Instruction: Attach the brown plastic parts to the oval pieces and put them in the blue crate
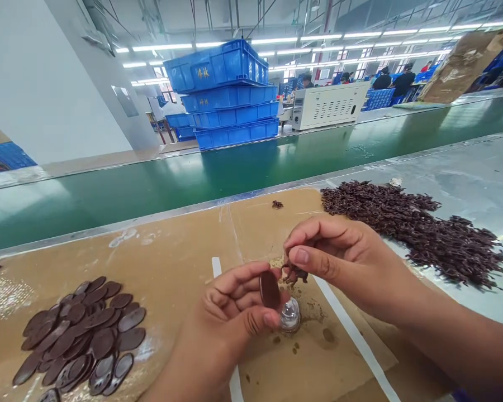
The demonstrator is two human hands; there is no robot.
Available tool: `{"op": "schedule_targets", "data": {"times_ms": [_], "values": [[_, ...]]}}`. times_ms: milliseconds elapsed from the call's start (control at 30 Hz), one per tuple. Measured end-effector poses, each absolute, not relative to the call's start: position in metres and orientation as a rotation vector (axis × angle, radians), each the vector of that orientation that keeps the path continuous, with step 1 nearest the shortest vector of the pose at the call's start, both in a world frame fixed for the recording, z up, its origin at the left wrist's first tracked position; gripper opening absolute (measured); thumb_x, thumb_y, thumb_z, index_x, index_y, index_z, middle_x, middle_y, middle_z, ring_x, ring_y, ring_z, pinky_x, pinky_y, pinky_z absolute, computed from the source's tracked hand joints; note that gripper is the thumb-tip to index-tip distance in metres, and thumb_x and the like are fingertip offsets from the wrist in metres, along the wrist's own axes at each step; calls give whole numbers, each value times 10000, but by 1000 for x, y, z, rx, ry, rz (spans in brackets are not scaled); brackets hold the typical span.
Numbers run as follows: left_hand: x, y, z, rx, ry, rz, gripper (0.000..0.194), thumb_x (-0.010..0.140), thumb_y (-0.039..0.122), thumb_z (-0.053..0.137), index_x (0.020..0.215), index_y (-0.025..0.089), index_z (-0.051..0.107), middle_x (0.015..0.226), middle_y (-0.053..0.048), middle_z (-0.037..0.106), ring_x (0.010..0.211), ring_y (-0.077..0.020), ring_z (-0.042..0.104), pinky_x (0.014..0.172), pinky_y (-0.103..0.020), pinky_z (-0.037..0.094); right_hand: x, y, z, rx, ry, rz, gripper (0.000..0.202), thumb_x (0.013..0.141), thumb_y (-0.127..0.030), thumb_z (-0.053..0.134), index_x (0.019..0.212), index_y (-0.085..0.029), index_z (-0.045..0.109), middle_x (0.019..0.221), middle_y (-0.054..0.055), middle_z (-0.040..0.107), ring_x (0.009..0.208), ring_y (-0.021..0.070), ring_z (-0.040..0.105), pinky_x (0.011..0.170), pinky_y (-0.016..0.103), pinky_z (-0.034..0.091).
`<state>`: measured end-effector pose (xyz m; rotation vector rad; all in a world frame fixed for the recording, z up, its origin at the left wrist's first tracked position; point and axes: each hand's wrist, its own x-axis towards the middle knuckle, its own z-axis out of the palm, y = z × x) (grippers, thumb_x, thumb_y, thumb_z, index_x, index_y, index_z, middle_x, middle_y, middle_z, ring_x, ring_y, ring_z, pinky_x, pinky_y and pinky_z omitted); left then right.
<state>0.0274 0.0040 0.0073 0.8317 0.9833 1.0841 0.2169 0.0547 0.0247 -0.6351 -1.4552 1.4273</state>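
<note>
Between its thumb and fingers, my left hand (235,315) grips a flat brown oval piece (270,290). Just right of it, my right hand (333,257) pinches a small dark brown branching piece (294,273) close to the oval's edge. Below them, a small clear round container (290,315) stands on the brown sheet (184,279), partly covered by my left fingers. A pile of brown ovals (84,335) lies at the left. At the right is a long heap of dark branching pieces (414,229).
A green conveyor belt (159,192) runs behind the work surface. Beyond it stand stacked blue crates (235,106), a white machine (329,106) and a brown cardboard piece (461,67). White tape strips (352,335) cross the sheet. Several people are in the far background.
</note>
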Motion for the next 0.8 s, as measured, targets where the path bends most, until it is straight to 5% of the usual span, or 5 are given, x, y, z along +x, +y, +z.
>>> {"op": "schedule_targets", "data": {"times_ms": [200,800], "values": [[32,-3,6,823,970,1130,417,553,284,967,936,280,803,838,-12,803,786,-172,746,763,-236,580,212,46,21,-552,-1498,1580,104,884,-257,729,889,-190,649,755,0,731,677,127,715,631,235,594],[29,-1,6,794,927,1148,350,579,209,954,889,277,806,847,7,802,739,-139,736,720,-205,582,208,42,20,-658,-1802,1126,89,879,-286,723,888,-198,710,816,21,734,754,142,686,700,260,559]]}}
